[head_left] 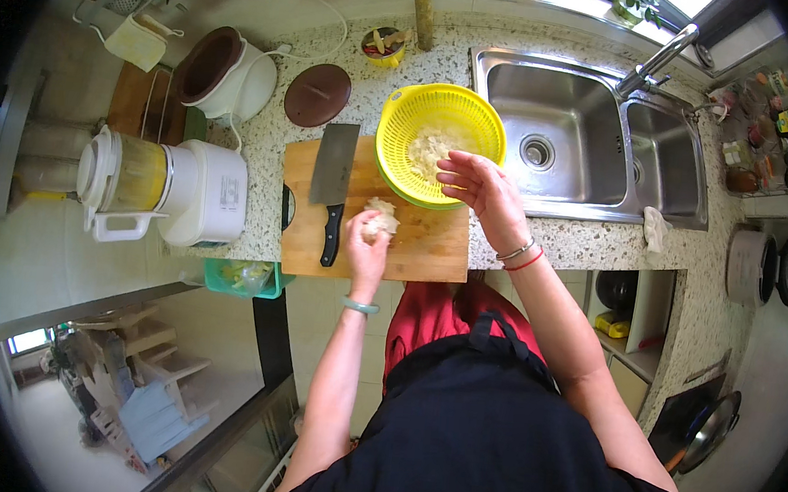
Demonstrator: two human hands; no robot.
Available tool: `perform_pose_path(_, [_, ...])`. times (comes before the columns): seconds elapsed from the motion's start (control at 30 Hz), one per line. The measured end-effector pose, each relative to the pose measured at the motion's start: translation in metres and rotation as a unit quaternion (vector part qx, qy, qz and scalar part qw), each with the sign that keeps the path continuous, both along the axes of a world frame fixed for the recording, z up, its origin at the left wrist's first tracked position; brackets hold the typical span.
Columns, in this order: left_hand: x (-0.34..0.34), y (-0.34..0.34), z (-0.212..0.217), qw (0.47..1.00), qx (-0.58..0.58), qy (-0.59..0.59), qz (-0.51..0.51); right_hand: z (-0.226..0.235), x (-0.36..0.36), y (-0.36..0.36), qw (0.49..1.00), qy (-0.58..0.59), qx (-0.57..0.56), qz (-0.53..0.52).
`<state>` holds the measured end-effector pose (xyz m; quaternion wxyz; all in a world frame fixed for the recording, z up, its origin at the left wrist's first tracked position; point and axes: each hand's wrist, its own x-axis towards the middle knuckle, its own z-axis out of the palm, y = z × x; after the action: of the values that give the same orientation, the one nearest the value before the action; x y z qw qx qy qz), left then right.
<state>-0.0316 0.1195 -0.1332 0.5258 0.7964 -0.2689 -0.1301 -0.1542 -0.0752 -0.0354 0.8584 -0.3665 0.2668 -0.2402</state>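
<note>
My left hand point(366, 255) is closed around a pale, ragged lump of food point(381, 217) over the wooden cutting board point(422, 248). Its exact kind is too small to tell. Above the right edge of the yellow colander point(390, 127), my right hand point(486, 194) hovers with fingers stretched and nothing visible in them. Similar pale pieces point(431, 149) lie inside the colander, which stands partly on the board; a greenish rim shows beneath it. A cleaver point(333, 167) rests left of the lump, its black handle pointing toward me.
A double steel sink point(560, 134) with a tall faucet lies right of the colander. To the left stand a blender point(140, 184), a white pot point(231, 76) and a brown lid point(318, 95). A green bin point(245, 278) hangs below the counter edge, beside the board.
</note>
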Motion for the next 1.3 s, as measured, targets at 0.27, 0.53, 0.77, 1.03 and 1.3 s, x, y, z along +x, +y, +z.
perform_pose_path(0.27, [0.002,-0.023,0.084,0.850,-0.271,0.452,0.007,-0.003,0.009,-0.013,1.000,-0.005,0.002,-0.010])
perform_pose_path(0.53, [0.007,-0.091,0.102,0.737,-0.264,0.614,-0.100,0.012,0.011,-0.021,0.989,0.113,-0.094,0.026])
perform_pose_path(0.77, [-0.027,-0.173,0.100,0.805,-0.171,0.530,-0.203,0.003,-0.027,-0.063,0.985,0.108,-0.095,-0.093])
perform_pose_path(1.03, [-0.090,-0.292,0.077,0.756,-0.187,0.603,-0.171,-0.001,-0.106,-0.172,0.970,0.096,-0.039,-0.220])
perform_pose_path(1.3, [-0.148,-0.408,0.041,0.730,-0.213,0.628,-0.165,-0.037,-0.188,-0.354,0.920,-0.029,0.000,-0.390])
